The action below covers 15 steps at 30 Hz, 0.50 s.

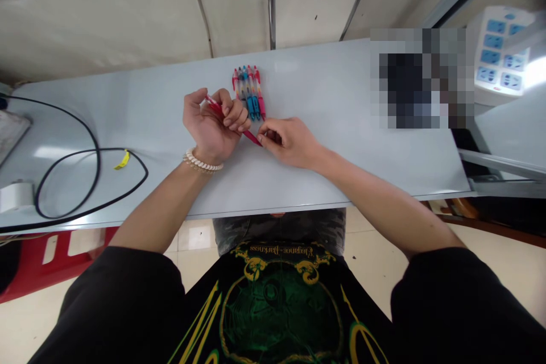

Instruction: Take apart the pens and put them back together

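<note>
The left hand curls shut around a slim red plastic pen, while the right hand pinches the pen's lower end between thumb and fingertips. Just beyond them, a tight row of glossy plastic pens lies on the smooth, pale table, with open surface to either side and toward the table's straight near edge.

Pale, scuffed wall panels stand behind a pale grey bench, with a metal-edged column at the panel joint. Cream floor tiles run beneath, a red plastic stool at lower left, a metal rail and brown wooden piece at right. Soft glare lies on the bench; a brighter patch flares beside a blue-socketed power strip.
</note>
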Available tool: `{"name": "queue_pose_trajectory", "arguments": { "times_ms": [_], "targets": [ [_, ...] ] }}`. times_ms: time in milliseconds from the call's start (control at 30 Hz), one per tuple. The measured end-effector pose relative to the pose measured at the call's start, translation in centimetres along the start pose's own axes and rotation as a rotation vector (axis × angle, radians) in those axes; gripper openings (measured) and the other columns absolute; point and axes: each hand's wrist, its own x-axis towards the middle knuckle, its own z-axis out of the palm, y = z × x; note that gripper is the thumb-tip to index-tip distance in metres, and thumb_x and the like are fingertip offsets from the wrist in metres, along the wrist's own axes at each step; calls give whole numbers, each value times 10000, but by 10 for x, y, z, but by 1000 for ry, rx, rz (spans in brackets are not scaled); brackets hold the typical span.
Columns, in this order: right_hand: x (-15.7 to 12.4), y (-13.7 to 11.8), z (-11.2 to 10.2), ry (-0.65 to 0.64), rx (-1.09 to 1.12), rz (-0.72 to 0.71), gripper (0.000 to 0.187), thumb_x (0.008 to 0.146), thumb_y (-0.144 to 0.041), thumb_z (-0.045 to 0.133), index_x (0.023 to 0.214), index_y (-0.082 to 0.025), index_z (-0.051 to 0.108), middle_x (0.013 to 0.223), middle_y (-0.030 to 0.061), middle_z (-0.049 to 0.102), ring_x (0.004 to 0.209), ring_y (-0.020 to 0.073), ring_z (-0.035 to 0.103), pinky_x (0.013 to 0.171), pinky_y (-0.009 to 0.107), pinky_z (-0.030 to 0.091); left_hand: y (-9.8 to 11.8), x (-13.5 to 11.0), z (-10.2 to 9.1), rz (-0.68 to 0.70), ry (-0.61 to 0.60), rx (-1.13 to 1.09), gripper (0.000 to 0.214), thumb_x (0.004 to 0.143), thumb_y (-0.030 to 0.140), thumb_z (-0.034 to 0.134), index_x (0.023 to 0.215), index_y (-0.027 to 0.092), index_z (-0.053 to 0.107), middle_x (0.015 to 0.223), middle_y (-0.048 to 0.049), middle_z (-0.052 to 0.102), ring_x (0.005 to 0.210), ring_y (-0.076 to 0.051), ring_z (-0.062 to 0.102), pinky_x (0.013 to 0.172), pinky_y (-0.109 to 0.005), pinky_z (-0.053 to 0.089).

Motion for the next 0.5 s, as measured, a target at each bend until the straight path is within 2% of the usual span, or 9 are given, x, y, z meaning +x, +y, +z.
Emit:
{"name": "queue_pose_trajectory", "arguments": {
  "times_ms": [133, 333, 500],
  "targets": [
    [1, 1, 1, -8, -2, -3, 173, 1019, -309, 567, 975, -196, 690, 823, 21, 715, 735, 163, 553, 710, 314, 328, 1, -2, 3, -35, 36, -24, 659, 1038, 669, 428, 561, 224, 331, 499, 24, 233, 420, -123, 282, 460, -283, 309],
    [0, 2, 1, -3, 5, -17, 170, 1014, -307, 571, 955, -192, 683, 825, 20, 713, 728, 156, 548, 711, 316, 325, 0, -1, 1, -51, 10, -81, 663, 1034, 688, 459, 573, 229, 329, 482, 22, 255, 416, -126, 287, 452, -278, 310],
    [0, 2, 1, 7, 12, -35, 176, 1014, -303, 563, 953, -189, 681, 825, 17, 713, 731, 151, 555, 717, 310, 330, 1, -1, 1, -52, 33, -49, 654, 1044, 686, 405, 586, 229, 312, 483, 18, 257, 412, -128, 294, 459, -281, 317]
  ]
}}
